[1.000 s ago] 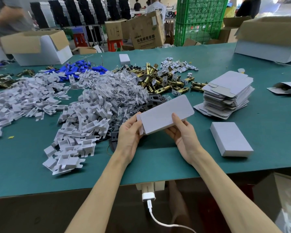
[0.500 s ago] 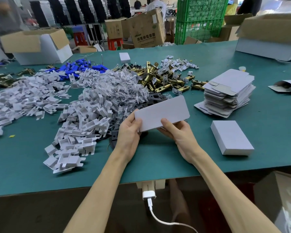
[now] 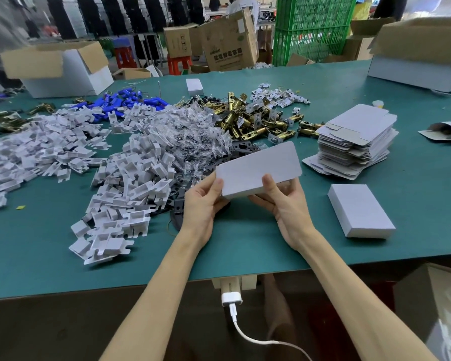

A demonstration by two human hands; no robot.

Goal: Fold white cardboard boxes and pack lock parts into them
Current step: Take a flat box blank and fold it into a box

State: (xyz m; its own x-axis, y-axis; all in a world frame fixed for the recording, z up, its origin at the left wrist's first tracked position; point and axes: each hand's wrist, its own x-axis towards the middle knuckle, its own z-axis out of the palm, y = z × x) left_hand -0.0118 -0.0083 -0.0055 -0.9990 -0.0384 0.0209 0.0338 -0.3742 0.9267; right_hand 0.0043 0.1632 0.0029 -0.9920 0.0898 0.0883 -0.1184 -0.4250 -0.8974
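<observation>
Box [image 3: 258, 169] is up in both hands, just over the tabletop [image 3: 245, 243], near the middle of its front edge. At the box's left end the left hand [image 3: 202, 204] pinches it, thumb on top and fingers below. At the near long side the right hand [image 3: 287, 204] grips it the same way.

I cannot see if the end flaps are tucked in. I think the box is being shaped or shut. To do that well, keep it level, push each flap in straight, and do not squeeze so hard that the sides bend.

A done box [image 3: 359, 211] lies to the right by the front edge. Behind it is a stack [image 3: 357, 142] of flat ones. White pieces [image 3: 130, 183] are piled left of the hands. Gold parts [image 3: 248, 118] lie farther back.
</observation>
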